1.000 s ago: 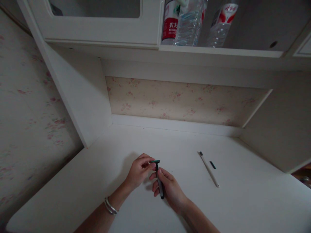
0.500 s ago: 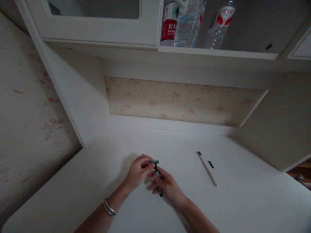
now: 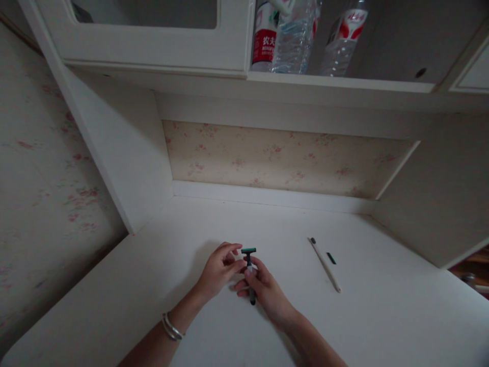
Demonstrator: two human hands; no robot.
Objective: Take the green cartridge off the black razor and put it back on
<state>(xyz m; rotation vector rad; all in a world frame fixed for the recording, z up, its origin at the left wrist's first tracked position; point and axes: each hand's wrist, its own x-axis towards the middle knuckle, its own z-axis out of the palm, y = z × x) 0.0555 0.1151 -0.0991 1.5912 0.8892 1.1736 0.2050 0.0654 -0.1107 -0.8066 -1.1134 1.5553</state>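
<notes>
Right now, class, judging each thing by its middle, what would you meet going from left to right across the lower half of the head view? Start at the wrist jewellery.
Silver bangles → left hand → razor → right hand → slim white stick → small dark strip.

The one view looks from the person's head, forward and down across the tabletop (image 3: 382,321), set far enough back to frame the left hand (image 3: 217,270) and right hand (image 3: 268,295) below centre and a shelf (image 3: 344,83) at upper right.
</notes>
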